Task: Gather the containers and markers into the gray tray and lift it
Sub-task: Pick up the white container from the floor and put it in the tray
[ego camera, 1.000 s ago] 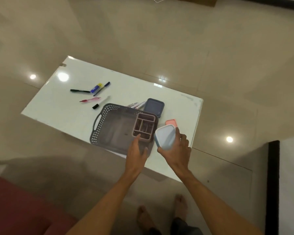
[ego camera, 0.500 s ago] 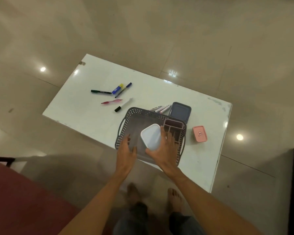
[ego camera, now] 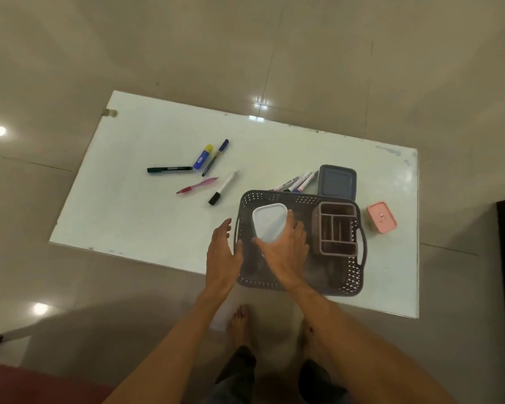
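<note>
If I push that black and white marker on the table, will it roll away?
Probably. The black-capped white marker looks round and lies loose on the smooth, glossy table, so a sideways push would likely roll it. Pushed lengthwise, it should slide. It looks light.

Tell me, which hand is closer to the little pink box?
The right hand. It is in the gray tray, holding the white container, with the pink box off to its right beyond the tray. The left hand is at the tray's far left edge.
</note>
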Motion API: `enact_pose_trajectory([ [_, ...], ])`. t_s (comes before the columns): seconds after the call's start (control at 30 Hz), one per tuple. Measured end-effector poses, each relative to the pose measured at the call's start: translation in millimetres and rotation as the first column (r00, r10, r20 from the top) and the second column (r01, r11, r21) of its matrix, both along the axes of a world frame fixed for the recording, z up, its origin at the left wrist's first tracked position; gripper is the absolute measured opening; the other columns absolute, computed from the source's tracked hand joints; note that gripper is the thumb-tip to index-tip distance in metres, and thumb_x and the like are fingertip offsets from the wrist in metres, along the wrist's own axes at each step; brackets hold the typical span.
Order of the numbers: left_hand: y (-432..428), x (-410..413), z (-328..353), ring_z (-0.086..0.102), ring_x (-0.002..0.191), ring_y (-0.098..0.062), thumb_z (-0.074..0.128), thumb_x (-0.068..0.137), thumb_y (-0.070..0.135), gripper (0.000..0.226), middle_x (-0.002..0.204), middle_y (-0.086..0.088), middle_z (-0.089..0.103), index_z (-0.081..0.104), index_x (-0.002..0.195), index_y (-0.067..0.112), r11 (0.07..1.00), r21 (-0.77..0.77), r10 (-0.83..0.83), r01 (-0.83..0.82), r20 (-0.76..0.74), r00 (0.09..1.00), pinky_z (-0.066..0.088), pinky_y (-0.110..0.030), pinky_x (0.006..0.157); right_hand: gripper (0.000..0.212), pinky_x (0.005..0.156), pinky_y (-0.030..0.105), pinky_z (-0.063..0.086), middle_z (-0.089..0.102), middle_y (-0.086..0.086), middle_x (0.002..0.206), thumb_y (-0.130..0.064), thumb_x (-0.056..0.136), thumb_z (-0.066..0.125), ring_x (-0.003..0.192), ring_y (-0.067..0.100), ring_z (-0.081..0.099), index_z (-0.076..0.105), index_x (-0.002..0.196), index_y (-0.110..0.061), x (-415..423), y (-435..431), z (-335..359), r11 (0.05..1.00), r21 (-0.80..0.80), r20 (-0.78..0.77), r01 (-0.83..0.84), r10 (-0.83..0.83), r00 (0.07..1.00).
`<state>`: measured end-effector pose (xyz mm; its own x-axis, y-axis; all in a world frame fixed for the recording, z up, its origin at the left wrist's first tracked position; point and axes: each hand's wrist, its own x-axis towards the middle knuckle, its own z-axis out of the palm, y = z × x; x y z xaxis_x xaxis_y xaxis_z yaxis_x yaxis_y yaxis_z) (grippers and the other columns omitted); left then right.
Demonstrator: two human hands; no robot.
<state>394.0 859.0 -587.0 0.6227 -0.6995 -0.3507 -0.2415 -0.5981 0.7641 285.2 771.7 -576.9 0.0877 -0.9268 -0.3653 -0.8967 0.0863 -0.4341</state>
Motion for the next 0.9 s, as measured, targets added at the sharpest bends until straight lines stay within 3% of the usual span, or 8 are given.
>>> enact_pose_trajectory([
  [0.37,-9.9,39.3,-43.2,0.052,0.13,-0.016,0.057,0.099,0.016,0.056,0.147,0.001,0.049,0.037,0.15,0.021,0.989,-0.006,-0.147,0.148,0.078,0.986,0.046,-0.039,0.109,0.119,0.097,0.055,0.042,0.045,0.016,0.143,-0.066,0.061,0.082,0.128,0.037,0.045,0.025,0.153,-0.018,35.1,-6.7,-59.1,0.994,-0.068,-0.063,0.083,-0.087,0.994],
  [0.6,-16.7,38.3,-44.5,0.052,0.128,-0.015,0.057,0.099,0.019,0.055,0.147,0.001,0.049,0.037,0.15,0.021,0.987,-0.003,-0.162,0.163,0.096,0.982,0.047,-0.041,0.108,0.12,0.101,0.058,0.044,0.041,0.016,0.146,-0.076,0.065,0.073,0.132,0.038,0.042,0.019,0.155,-0.018,26.0,-10.1,-61.0,0.997,-0.047,0.022,0.062,-0.061,0.998],
  [0.77,-17.0,31.9,-36.7,0.052,0.129,-0.016,0.057,0.099,0.019,0.056,0.148,0.0,0.048,0.037,0.151,0.021,0.987,0.01,-0.16,0.16,0.096,0.982,0.047,-0.043,0.109,0.101,0.092,0.046,0.048,0.041,0.012,0.141,-0.061,0.075,0.076,0.127,0.032,0.042,0.024,0.152,-0.021,17.6,-10.5,-58.1,0.999,-0.011,0.202,0.033,-0.03,0.979],
  [0.9,-18.0,30.0,-34.9,0.053,0.128,-0.017,0.058,0.099,0.02,0.056,0.148,0.0,0.048,0.037,0.151,0.02,0.988,0.018,-0.157,0.156,0.096,0.983,0.048,-0.043,0.109,0.091,0.095,0.044,0.047,0.041,0.013,0.141,-0.047,0.082,0.075,0.128,0.032,0.042,0.025,0.152,-0.02,20.4,-10.4,-61.1,0.999,0.028,0.266,0.03,-0.037,0.963],
])
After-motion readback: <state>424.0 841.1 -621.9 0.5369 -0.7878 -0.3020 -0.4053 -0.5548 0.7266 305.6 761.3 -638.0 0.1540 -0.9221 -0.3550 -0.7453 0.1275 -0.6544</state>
